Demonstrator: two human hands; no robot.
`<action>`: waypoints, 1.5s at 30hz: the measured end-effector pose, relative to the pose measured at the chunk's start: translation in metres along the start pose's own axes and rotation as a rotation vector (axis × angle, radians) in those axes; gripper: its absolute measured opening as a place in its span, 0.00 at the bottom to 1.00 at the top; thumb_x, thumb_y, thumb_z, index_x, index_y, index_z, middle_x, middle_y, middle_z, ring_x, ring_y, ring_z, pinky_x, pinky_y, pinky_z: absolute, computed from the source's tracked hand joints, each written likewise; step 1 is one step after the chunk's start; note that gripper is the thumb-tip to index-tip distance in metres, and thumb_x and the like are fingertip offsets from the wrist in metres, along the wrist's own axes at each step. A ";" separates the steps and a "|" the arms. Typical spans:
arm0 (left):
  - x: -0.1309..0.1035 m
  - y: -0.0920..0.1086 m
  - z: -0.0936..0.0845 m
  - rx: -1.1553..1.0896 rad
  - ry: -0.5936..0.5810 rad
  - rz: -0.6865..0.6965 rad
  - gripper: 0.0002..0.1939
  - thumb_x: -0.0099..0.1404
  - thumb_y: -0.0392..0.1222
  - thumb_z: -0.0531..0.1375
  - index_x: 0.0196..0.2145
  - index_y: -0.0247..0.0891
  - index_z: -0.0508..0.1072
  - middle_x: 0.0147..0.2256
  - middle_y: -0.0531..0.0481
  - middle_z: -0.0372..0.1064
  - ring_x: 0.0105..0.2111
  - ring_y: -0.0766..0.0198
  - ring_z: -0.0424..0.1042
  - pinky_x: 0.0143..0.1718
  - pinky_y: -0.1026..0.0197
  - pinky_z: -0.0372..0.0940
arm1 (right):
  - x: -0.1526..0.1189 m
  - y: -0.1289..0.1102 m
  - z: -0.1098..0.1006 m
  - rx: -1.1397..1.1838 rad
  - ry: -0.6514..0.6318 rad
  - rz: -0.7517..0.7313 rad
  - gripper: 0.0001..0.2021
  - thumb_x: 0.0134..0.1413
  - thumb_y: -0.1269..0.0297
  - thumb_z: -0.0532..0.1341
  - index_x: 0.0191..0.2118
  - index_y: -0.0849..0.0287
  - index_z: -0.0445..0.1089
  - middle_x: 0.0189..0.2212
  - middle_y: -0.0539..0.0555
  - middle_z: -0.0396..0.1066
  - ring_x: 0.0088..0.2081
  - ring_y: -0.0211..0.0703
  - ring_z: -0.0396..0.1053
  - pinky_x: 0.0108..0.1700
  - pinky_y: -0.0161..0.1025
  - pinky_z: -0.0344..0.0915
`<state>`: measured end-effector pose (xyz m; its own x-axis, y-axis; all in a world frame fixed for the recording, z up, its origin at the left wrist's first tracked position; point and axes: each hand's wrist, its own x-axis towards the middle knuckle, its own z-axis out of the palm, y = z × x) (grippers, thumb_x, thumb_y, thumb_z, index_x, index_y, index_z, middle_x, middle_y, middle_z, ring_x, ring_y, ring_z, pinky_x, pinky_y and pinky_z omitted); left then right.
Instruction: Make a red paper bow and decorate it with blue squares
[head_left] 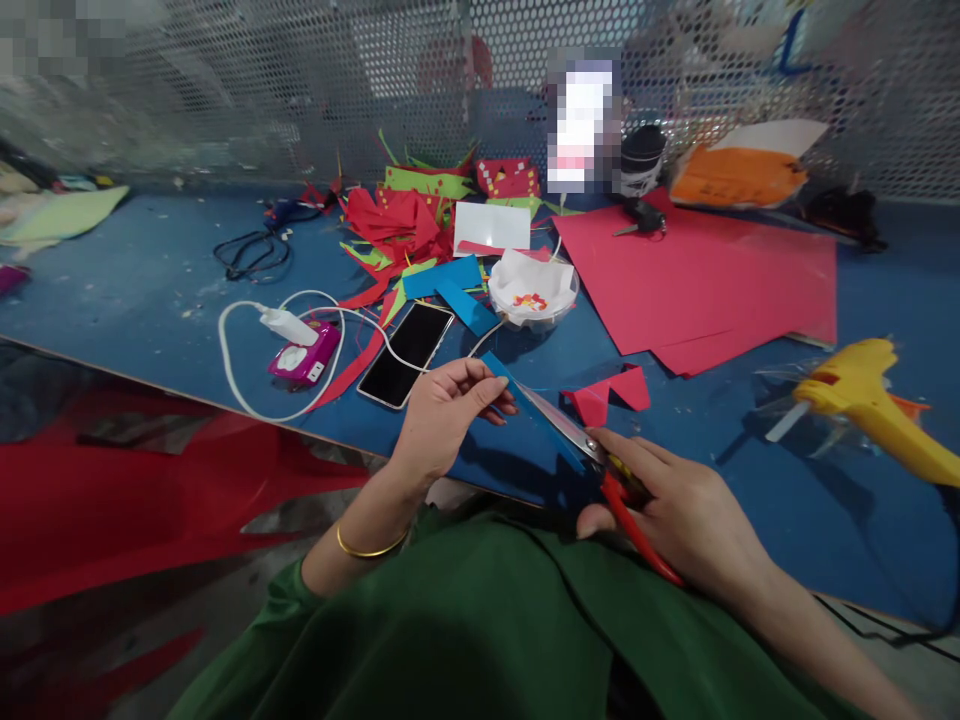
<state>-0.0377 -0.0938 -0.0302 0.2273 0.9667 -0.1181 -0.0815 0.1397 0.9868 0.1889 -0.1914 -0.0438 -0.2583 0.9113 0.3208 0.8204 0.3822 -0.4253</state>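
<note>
- Right hand (682, 500) wrapped on red-handled steel scissors (592, 447), index finger laid forward by the pivot; left hand (454, 408) pinching the upper-left end of a narrow blue paper strip (551, 433), thumb against fingers.
- Flat blue tabletop (697, 410): both hands work over its near edge. Large flat red sheets (712, 285) lie past the right hand, well apart from the blades.
- Scissors: long axis runs diagonally, handles low right, blade tips up-left toward the left hand.
- Strip: held above the tabletop, long axis nearly parallel to the blades, on their near side. Left hand nearer its far end, right hand nearer its pivot end. Can't tell if any paper sits between the blades, or how far they're parted.
- Small red zigzag-cut paper piece (628, 390): beyond the pivot, near the right hand's fingers.
</note>
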 end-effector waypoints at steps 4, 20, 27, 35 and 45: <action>-0.001 -0.004 0.001 -0.012 0.012 -0.005 0.12 0.60 0.47 0.68 0.28 0.37 0.72 0.24 0.51 0.76 0.26 0.64 0.77 0.28 0.65 0.72 | 0.000 0.002 -0.001 -0.021 -0.022 -0.020 0.35 0.58 0.34 0.57 0.54 0.63 0.70 0.33 0.58 0.79 0.29 0.48 0.79 0.27 0.40 0.72; -0.004 -0.002 0.004 -0.104 0.007 -0.019 0.10 0.59 0.43 0.68 0.26 0.37 0.72 0.23 0.53 0.75 0.25 0.66 0.76 0.26 0.66 0.70 | 0.000 0.001 -0.003 -0.047 -0.031 -0.039 0.37 0.59 0.32 0.52 0.53 0.66 0.69 0.33 0.58 0.79 0.29 0.49 0.79 0.27 0.40 0.72; -0.007 -0.007 0.010 -0.149 -0.043 -0.011 0.09 0.61 0.41 0.67 0.27 0.36 0.73 0.23 0.53 0.75 0.25 0.67 0.75 0.27 0.67 0.70 | 0.003 0.000 -0.001 -0.051 -0.016 -0.043 0.36 0.59 0.33 0.53 0.51 0.65 0.71 0.31 0.57 0.78 0.28 0.46 0.78 0.26 0.38 0.71; -0.007 -0.010 0.011 -0.187 -0.045 -0.014 0.08 0.62 0.41 0.67 0.28 0.36 0.74 0.23 0.53 0.76 0.25 0.68 0.75 0.26 0.68 0.69 | 0.001 0.000 0.002 -0.006 -0.006 -0.040 0.32 0.63 0.38 0.53 0.53 0.65 0.70 0.30 0.55 0.77 0.28 0.45 0.78 0.28 0.37 0.72; -0.006 -0.009 0.013 -0.187 -0.040 -0.014 0.07 0.61 0.40 0.67 0.28 0.36 0.75 0.23 0.53 0.77 0.24 0.69 0.75 0.26 0.69 0.69 | -0.002 -0.001 0.007 -0.002 -0.024 -0.024 0.29 0.66 0.44 0.54 0.55 0.67 0.70 0.28 0.53 0.74 0.26 0.43 0.75 0.26 0.36 0.70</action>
<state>-0.0255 -0.1035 -0.0370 0.2680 0.9555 -0.1233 -0.2562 0.1940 0.9469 0.1850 -0.1930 -0.0495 -0.2898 0.9052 0.3109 0.8147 0.4038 -0.4162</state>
